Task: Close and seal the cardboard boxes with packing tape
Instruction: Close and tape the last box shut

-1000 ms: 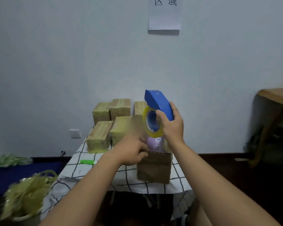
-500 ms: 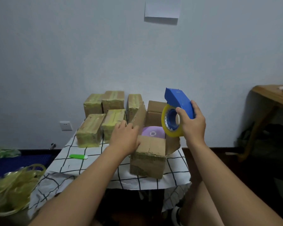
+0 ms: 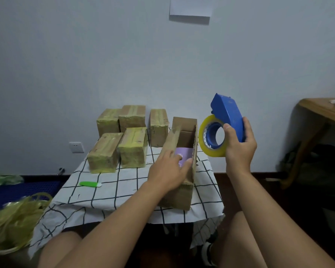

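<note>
While right hand (image 3: pixel 240 146) swings tape dispenser (image 3: pixel 223 124) further right of open box (image 3: pixel 179 171) on bench (image 3: pixel 112 192), grip wrapped round handle, left hand (image 3: pixel 167 174) now reaches inside, fingers loose. Flaps up; nothing sealed yet. Five taped boxes (image 3: pixel 124 138) behind.

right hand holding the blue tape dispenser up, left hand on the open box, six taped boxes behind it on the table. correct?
Nearly. The head view shows five taped boxes, not six. The rest holds: the right hand grips the blue tape dispenser raised beside the open box, and the left hand rests on that box's flaps, on the checked table.
</note>
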